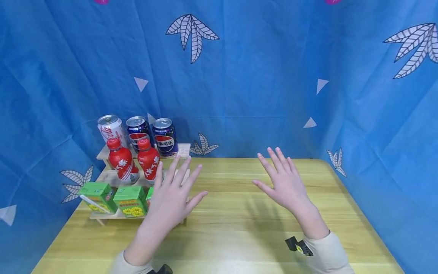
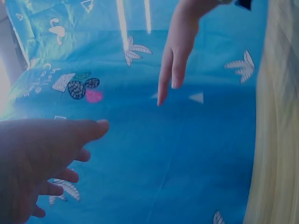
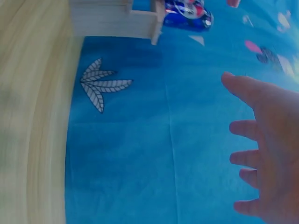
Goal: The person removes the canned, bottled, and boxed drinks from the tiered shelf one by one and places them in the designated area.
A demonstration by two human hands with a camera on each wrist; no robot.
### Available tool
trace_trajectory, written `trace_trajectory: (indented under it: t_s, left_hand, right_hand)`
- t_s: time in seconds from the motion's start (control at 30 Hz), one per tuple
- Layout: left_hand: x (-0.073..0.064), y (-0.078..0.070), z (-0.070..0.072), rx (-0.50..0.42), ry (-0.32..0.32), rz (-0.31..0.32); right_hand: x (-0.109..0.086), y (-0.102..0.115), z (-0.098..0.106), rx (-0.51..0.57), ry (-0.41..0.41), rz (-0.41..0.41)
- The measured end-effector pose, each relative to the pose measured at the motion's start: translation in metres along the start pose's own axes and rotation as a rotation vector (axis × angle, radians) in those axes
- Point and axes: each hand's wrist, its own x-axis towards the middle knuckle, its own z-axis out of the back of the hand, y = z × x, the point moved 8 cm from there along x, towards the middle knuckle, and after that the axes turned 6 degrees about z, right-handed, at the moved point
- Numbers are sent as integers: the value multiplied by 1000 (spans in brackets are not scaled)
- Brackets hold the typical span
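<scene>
I have the left hand and the right hand spread wide, fingers apart, neither holding anything. Nearest me, pale sleeves end at the wrists. The right hand hovers above the table, toward its right edge; in the head view the left hand covers part of the right end of a wooden rack by the table's far left corner. On the rack's front shelf sit three green drink boxes, the rightmost mostly hidden behind the left hand; a white straw crosses the leftmost. Behind them, one shelf up, stand two red bottles. On the back shelf, near the table's far edge, I see a white can at the left end and two dark blue cans beside it. Beyond hangs a blue curtain.
</scene>
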Motion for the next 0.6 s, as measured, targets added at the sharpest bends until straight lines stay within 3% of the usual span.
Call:
trace_trajectory:
  t_s: [0.13, 0.23, 0.43, 0.6]
  left_hand:
    - [-12, 15, 13, 30, -55, -39]
    - [-22, 26, 21, 44, -60, -35]
    - [-39, 53, 31, 83, 1, 53]
    - [-50, 75, 42, 91, -12, 134]
  right_hand:
    - [6, 11, -1, -44, 5, 66]
    - [10, 20, -4, -62, 8, 111]
    - [16, 39, -8, -63, -28, 194]
    - [24, 52, -10, -54, -17, 230]
